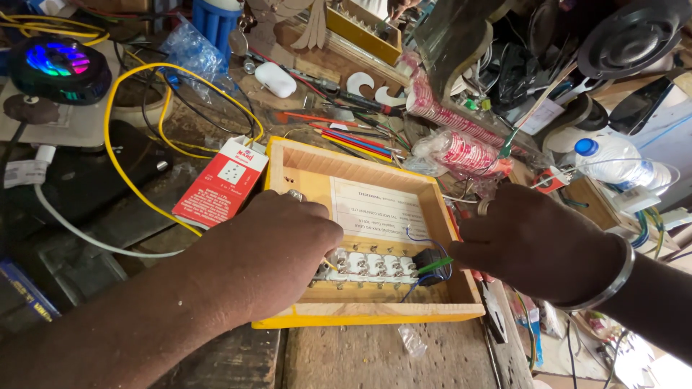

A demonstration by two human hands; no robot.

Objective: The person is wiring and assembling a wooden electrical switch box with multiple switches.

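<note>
A shallow wooden box (306, 167) with yellow edges lies open side up in the middle of a very crowded workbench (432, 356), and both hands work inside it. Along the near wall of the box there is a row of white switch backs (375, 265) with small screws, and at the right end of the row sits a black part (427, 259) with blue and green wires. The left hand (277, 248) comes from the lower left, curled with the knuckles up, and covers the left end of the row; its fingertips are hidden, so I cannot tell if it pinches something. The right hand (537, 241), with a metal bangle (613, 277) on the wrist, reaches from the right and its fingers are closed together at the black part and the wires. A red and white carton (220, 184) lies just beside the left wall of the box, and a yellow cable (126, 155) loops behind it.
</note>
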